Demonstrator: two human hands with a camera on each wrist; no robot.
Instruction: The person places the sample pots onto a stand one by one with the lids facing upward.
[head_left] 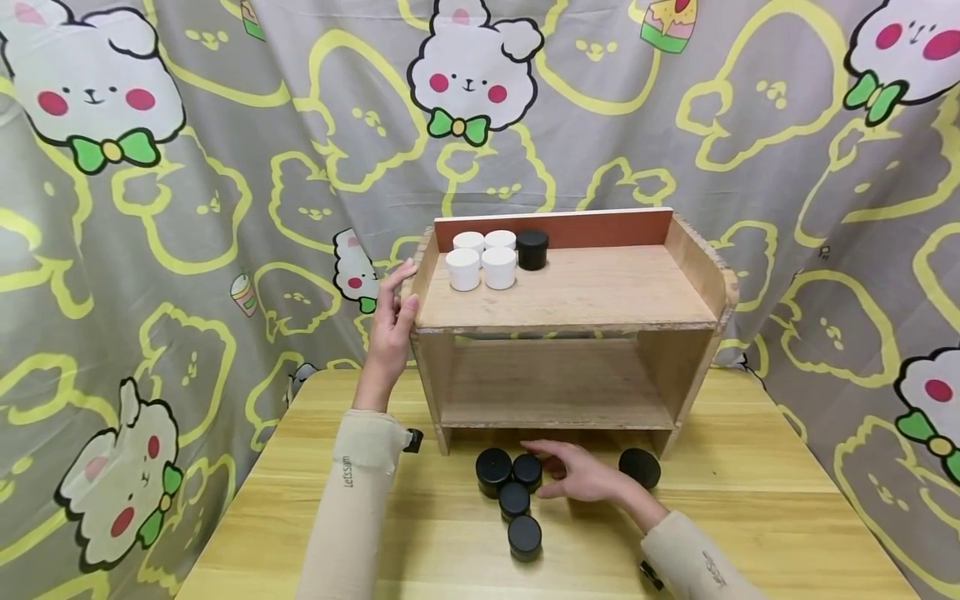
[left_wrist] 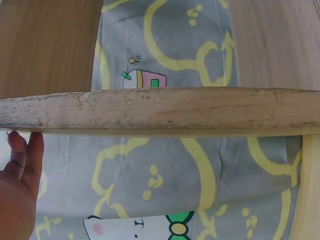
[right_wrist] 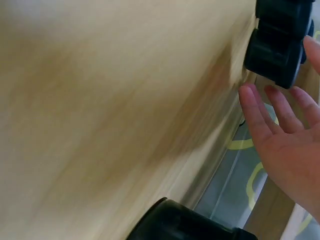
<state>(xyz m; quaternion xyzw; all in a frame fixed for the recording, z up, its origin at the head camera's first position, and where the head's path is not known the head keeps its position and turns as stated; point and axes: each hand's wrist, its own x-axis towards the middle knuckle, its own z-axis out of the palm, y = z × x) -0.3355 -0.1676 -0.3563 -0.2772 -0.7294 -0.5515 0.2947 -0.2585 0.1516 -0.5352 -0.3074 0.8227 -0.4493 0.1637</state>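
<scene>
At the foot of the wooden shelf (head_left: 600,292), over the surface (head_left: 247,533), the right grip (head_left: 581,473) is held low, fingers extended, thumb set well apart. Nothing is seen clasped in it. In the head view the nearest black jar (head_left: 527,472) is placed just left of it, by the space between fingertips and thumb. Beyond that jar, farther left, a larger black jar (head_left: 492,472) is set; toward the wearer two more, the middle black jar (head_left: 514,502) and the front black jar (head_left: 524,537). To the right of the same grip, past the wrist, a lone black jar (head_left: 640,468) is noted.

By the right wrist view the palm side and spread fingers are shown, as is hardly possible from above; fingertips very near a jar's side, contact not to be told.

The left grip (head_left: 388,337) is laid against the shelf's left side panel, with nothing enclosed. In the left wrist view two fingertips are seen touching the panel's edge from below, and the patterned curtain (left_wrist: 190,165) is shown behind. Only in the head view are four white jars (head_left: 464,271) and an upper black jar (head_left: 532,252) seen, to the right of that grip, on the top board.
</scene>
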